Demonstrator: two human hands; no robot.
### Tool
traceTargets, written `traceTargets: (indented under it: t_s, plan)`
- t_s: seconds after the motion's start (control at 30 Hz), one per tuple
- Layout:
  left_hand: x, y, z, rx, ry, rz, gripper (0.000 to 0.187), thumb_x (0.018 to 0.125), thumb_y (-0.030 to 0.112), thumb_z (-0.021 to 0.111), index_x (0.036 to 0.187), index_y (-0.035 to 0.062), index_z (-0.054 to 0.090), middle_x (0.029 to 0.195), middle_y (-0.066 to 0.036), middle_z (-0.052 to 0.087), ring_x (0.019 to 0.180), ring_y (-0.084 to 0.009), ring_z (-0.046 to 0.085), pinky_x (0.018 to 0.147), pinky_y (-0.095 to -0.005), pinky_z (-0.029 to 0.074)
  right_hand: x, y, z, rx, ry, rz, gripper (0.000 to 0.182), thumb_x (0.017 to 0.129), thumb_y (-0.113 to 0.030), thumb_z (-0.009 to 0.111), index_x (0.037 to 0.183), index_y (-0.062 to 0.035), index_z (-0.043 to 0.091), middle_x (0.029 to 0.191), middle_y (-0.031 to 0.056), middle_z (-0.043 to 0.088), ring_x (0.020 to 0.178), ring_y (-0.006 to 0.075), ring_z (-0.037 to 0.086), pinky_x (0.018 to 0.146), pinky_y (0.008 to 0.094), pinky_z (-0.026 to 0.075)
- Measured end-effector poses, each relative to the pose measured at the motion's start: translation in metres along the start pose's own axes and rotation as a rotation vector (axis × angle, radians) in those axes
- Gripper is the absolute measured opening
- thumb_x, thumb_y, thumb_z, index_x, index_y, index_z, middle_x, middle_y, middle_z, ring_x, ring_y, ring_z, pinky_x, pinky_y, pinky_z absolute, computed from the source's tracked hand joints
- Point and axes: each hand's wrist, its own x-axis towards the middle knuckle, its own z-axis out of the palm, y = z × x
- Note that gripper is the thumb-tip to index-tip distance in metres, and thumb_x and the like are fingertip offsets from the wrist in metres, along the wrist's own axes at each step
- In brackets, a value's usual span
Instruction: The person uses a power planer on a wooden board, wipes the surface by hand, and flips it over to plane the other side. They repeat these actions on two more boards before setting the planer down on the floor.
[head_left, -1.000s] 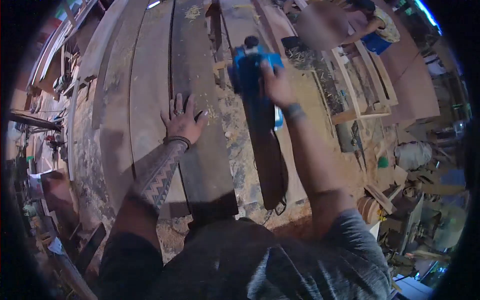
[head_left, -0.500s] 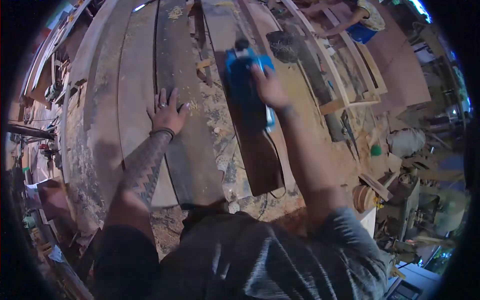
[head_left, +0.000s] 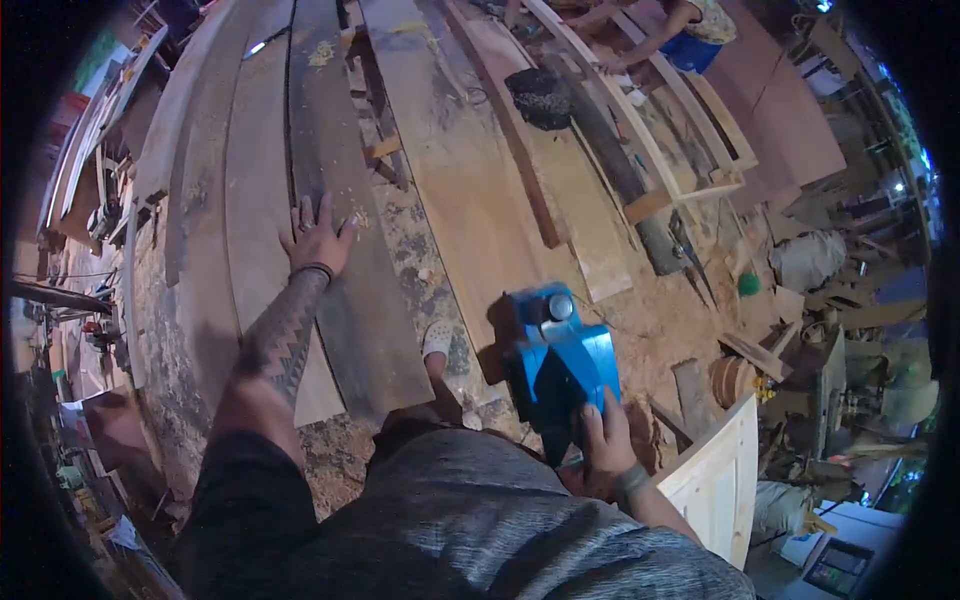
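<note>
A: Left hand (head_left: 320, 243): why out there?

B: Palm down on the dark board (head_left: 372, 335), fingers spread wide, nothing in them. Reads as a prop for the leaning body, maybe a steadying weight too.

A: Right hand (head_left: 607, 440)?

B: Fingers wrapped on the rear of the planer (head_left: 568, 352). A hold from behind probably lets one arm both push and steer. Thumb's hold: can't tell.

A: Planer's place?

B: Near end of the pale board (head_left: 465, 200), close to the wearer's body, right of the dark board. Sole hidden; can't tell whether it touches wood.

A: And the boards?

B: Lengthwise, pointing away from the body, a gap between these two. Likely laid so for a long, straight reach.

A: Planer's looks?

B: Bright blue, boxy, shaded nearly black on its near left side. Round knob (head_left: 558, 307) up front, silvery on top. Outline a bit blurred.

A: Shavings (head_left: 321, 54)?

B: Pale curls, small heap far up the dark board; a few flecks beside the left hand.
</note>
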Motion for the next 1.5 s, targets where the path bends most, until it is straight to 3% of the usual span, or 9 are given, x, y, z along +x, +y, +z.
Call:
traceTargets:
  t_s: [0.53,0.87,1.1,1.13,1.2,1.27,1.3,1.43,1.5]
  plan:
    - [-0.001,-0.001,-0.007,-0.055,-0.007,0.048,0.087,0.097,0.065,0.053,0.166,0.0198,0.027,0.172,-0.024,0.019,0.159,-0.0462,0.016,0.121,-0.0741,0.010,0.491,-0.137,0.091,-0.001,0.073,-0.160,0.063,0.104,-0.055,0.054,0.108,0.0072,0.063,0.084,0.0204,0.071,0.075,0.0296,0.072,0.071,0.0431,0.055]
    - [-0.001,0.001,-0.022,-0.097,-0.019,0.050,0.082,0.098,0.058,0.055,0.166,0.0200,0.029,0.172,-0.024,0.019,0.158,-0.0462,0.019,0.122,-0.0726,0.005,0.719,-0.172,0.145,0.273,0.031,-0.225,0.062,0.103,-0.057,0.058,0.101,0.0052,0.065,0.076,0.0105,0.068,0.063,0.0200,0.065,0.058,0.0368,0.052]
    - [0.002,-0.008,0.011,-0.175,0.069,0.016,0.074,0.099,0.049,0.058,0.163,0.0201,0.035,0.171,-0.019,0.027,0.157,-0.0430,0.023,0.122,-0.0712,0.009,0.566,-0.107,0.109,-0.321,0.265,-0.386,0.076,0.106,-0.062,0.044,0.125,0.0085,0.063,0.114,0.0295,0.070,0.111,0.0401,0.069,0.099,0.0493,0.050]
    - [-0.007,-0.004,0.013,-0.179,0.054,0.003,0.072,0.099,0.049,0.058,0.162,0.0193,0.037,0.170,-0.019,0.028,0.157,-0.0433,0.024,0.122,-0.0708,0.009,0.507,-0.107,0.090,0.145,-0.072,-0.151,0.062,0.107,-0.056,0.048,0.114,0.0039,0.064,0.097,0.0211,0.071,0.090,0.0312,0.069,0.083,0.0455,0.053]
    - [-0.003,0.008,0.003,-0.186,0.087,-0.039,0.070,0.099,0.048,0.058,0.159,0.0179,0.041,0.169,-0.021,0.030,0.156,-0.0438,0.026,0.123,-0.0701,0.009,0.386,-0.090,0.061,0.048,0.037,-0.211,0.046,0.108,-0.047,0.053,0.105,-0.0019,0.061,0.080,0.0120,0.065,0.073,0.0234,0.063,0.071,0.0417,0.050]
    - [-0.011,0.037,-0.011,-0.219,0.121,0.220,0.069,0.098,0.050,0.060,0.156,0.0163,0.044,0.167,-0.022,0.032,0.156,-0.0449,0.025,0.123,-0.0699,0.009,0.289,-0.032,0.043,0.032,0.085,-0.310,0.040,0.109,-0.039,0.055,0.113,0.0005,0.061,0.088,0.0160,0.065,0.082,0.0268,0.064,0.077,0.0418,0.051]
    - [-0.012,0.048,-0.015,-0.231,0.137,0.350,0.069,0.097,0.051,0.061,0.155,0.0155,0.045,0.166,-0.023,0.033,0.156,-0.0455,0.024,0.123,-0.0698,0.009,0.234,-0.024,0.023,0.013,-0.034,-0.106,0.039,0.110,-0.035,0.055,0.120,0.0018,0.060,0.095,0.0195,0.066,0.088,0.0285,0.064,0.081,0.0432,0.051]
    - [-0.014,0.068,-0.042,-0.044,-0.159,0.127,0.084,0.092,0.062,0.063,0.158,0.0149,0.040,0.168,-0.023,0.028,0.158,-0.0474,0.015,0.125,-0.0675,0.011,0.026,0.028,-0.021,-0.017,-0.034,0.066,0.040,0.106,-0.025,0.056,0.131,0.0071,0.055,0.106,0.0250,0.067,0.096,0.0372,0.066,0.085,0.0458,0.051]
    - [-0.006,0.047,-0.024,-0.046,-0.102,0.062,0.087,0.094,0.065,0.059,0.161,0.0160,0.035,0.172,-0.021,0.021,0.159,-0.0467,0.013,0.125,-0.0678,0.011,-0.034,0.036,-0.032,0.007,0.005,0.064,0.039,0.105,-0.023,0.056,0.130,0.0069,0.055,0.101,0.0245,0.068,0.091,0.0374,0.066,0.081,0.0460,0.052]
